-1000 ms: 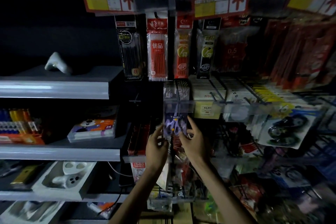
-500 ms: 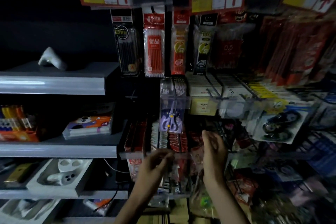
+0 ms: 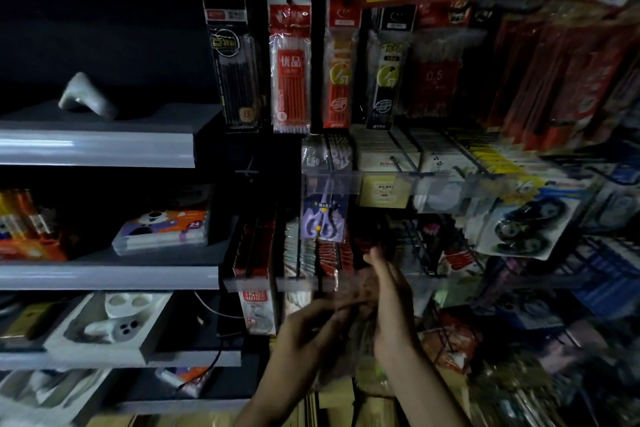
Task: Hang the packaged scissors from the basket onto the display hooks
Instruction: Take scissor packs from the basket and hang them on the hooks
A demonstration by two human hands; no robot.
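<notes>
While both hands sit low and close together, blur hides the fingers: can't tell if the left hand (image 3: 311, 329) or right hand (image 3: 393, 302) is open or gripping anything. No basket in view. Above and beyond them, one packaged scissors (image 3: 323, 218) hangs just under the clear label strip (image 3: 332, 182). Risk: dim light, tight spacing. A rising hand could clip that pack and unseat it.
</notes>
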